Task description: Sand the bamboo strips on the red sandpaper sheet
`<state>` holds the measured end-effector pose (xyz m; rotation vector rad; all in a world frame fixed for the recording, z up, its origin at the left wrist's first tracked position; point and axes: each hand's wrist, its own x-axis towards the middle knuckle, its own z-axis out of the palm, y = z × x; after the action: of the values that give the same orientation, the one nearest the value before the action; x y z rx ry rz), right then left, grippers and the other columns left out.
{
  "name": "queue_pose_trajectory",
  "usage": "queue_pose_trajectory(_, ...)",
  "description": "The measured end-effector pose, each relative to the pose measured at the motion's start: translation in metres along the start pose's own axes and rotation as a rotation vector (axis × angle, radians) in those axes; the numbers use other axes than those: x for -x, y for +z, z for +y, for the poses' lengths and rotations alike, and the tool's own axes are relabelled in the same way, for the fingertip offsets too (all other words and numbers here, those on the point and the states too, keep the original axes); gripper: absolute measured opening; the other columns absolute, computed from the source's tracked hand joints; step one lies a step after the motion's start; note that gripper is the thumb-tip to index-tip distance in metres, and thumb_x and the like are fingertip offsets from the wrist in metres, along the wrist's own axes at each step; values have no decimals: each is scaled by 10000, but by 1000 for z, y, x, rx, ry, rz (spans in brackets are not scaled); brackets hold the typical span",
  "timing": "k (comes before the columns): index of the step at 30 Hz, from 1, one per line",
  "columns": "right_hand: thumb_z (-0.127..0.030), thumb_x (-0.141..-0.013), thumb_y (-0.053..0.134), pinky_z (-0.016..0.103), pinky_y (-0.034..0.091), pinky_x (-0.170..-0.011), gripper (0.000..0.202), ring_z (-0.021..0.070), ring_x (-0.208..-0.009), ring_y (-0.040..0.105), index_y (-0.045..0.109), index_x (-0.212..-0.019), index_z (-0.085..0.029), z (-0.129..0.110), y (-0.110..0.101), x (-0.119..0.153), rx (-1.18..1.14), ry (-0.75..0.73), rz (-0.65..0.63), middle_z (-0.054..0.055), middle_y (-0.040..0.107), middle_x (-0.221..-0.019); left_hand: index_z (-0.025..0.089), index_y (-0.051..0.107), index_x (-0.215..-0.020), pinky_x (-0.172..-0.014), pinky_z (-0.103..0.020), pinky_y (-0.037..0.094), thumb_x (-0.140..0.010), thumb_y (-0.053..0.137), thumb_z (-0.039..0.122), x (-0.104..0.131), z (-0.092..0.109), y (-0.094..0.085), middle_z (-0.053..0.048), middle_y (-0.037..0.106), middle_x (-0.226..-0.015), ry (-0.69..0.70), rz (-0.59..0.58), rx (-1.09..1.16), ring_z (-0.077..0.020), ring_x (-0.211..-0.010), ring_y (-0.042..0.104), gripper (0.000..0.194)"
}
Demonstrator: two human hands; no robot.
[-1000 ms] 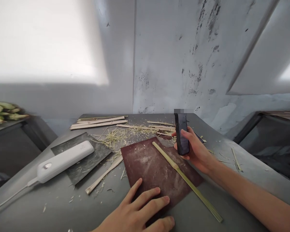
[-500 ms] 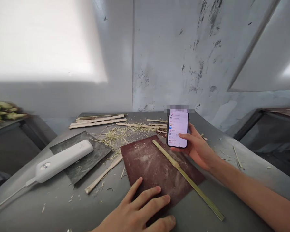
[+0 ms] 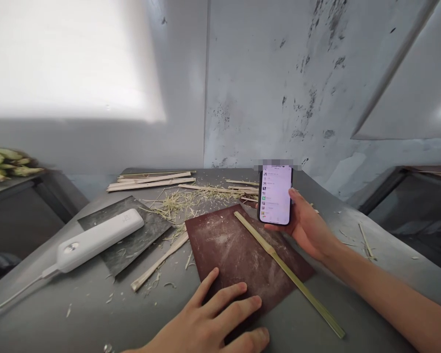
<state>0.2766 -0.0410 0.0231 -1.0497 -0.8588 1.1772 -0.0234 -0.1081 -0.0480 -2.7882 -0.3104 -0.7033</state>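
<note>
My right hand (image 3: 308,223) is wrapped around a smartphone (image 3: 275,196), its lit screen showing a list and its top edge blurred out. The thumb rests at the phone's right edge. My left hand (image 3: 220,318) lies with fingers spread on the lower part of a dark red sheet of sandpaper (image 3: 220,240), dusted with pale powder. Across the sheet's right side lies a green bamboo strip (image 3: 297,284) with a node near its middle, one end reaching past the sheet onto the table. Neither hand touches the strip.
A white corded device (image 3: 99,240) lies on a dark sheet (image 3: 132,250) at left. Near it is a pale bamboo strip (image 3: 159,262). Shavings (image 3: 180,203) and stacked strips (image 3: 150,182) cover the table's far side. Green husked items (image 3: 7,164) sit on another table, far left.
My right thumb has moved off the screen to the phone's right edge, and the list on screen has changed. My left hand stays in place; the view has shifted slightly.
</note>
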Motion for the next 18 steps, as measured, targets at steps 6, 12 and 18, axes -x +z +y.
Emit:
queue_pose_trajectory(6,-437,-887,829,404,728,-654,435,318,-1145,776,674,-1287,-369,0,-1,-1,37,-18,30,19,775,-1339,359,663,-1467,-1372,-592,132,-1151,516,404,1,0,0,22,582,-1611,2,7,-4,-229,-1535,488,351)
queue_pose_trajectory(12,-405,-855,863,396,729,-676,475,311,-1147,763,683,-1292,-365,0,-3,-1,60,-24,22,17,770,-1336,359,660,-1467,-1361,-596,202,-1138,551,410,-1,0,-3,13,585,-1609,4,-5,-1,-235,-1523,503,350)
queue_pose_trajectory(18,-438,-872,850,408,726,-649,460,310,-1092,776,676,-1292,-368,3,-4,-1,84,-40,-1,15,773,-1329,362,657,-1467,-1355,-597,230,-1137,552,413,-2,0,-4,12,579,-1615,7,-21,-7,-239,-1528,498,351)
